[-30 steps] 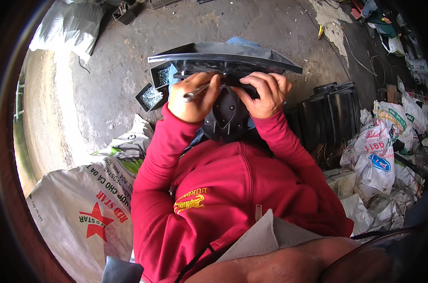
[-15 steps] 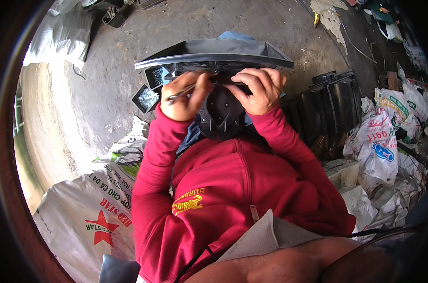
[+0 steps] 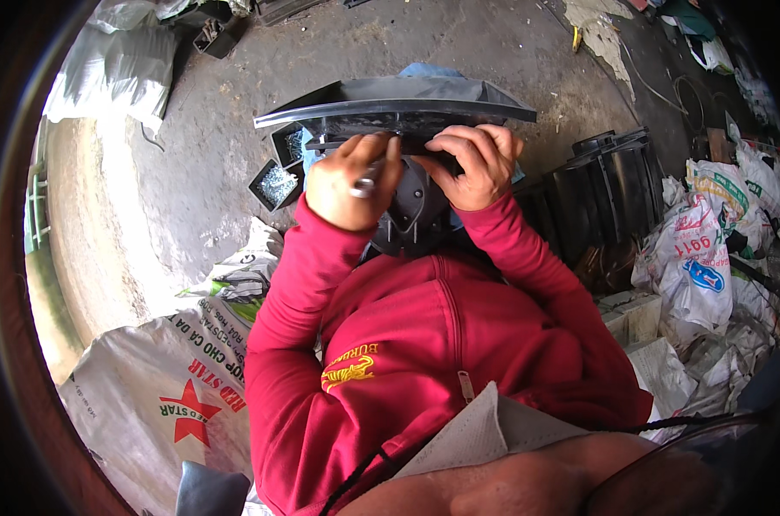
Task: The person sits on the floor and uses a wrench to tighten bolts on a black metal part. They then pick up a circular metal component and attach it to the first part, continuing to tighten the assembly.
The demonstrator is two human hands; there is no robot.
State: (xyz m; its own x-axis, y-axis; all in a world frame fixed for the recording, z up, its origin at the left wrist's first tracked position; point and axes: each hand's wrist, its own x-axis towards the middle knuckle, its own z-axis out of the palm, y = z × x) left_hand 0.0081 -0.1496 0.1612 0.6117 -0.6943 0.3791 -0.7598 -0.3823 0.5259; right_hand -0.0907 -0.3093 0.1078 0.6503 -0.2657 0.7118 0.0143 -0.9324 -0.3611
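A large black plastic panel (image 3: pixel 398 113) with raised side walls stands in front of me, across a black rounded part (image 3: pixel 414 202) with holes and ribs near my belly. My left hand (image 3: pixel 348 182) is closed round a slim shiny metal tool (image 3: pixel 363 186) whose rounded end sticks out by the palm; the tool's kind does not show. Its fingertips are up against the panel's near edge, where the contact point is hidden. To the right, my right hand (image 3: pixel 476 168) grips the panel's lower edge, thumb below and fingers curled above.
Two small black boxes of silvery screws, one nearer (image 3: pixel 275 185) and one farther (image 3: pixel 293 144), stand left of the panel. More black plastic panels (image 3: pixel 605 189) are stacked at right beside white sacks (image 3: pixel 695 258). Another white sack (image 3: pixel 162 396) lies at lower left.
My left hand has moved slightly right and turned, so the metal tool now points its rounded end upward. The panel has shifted slightly; my right hand keeps its grip.
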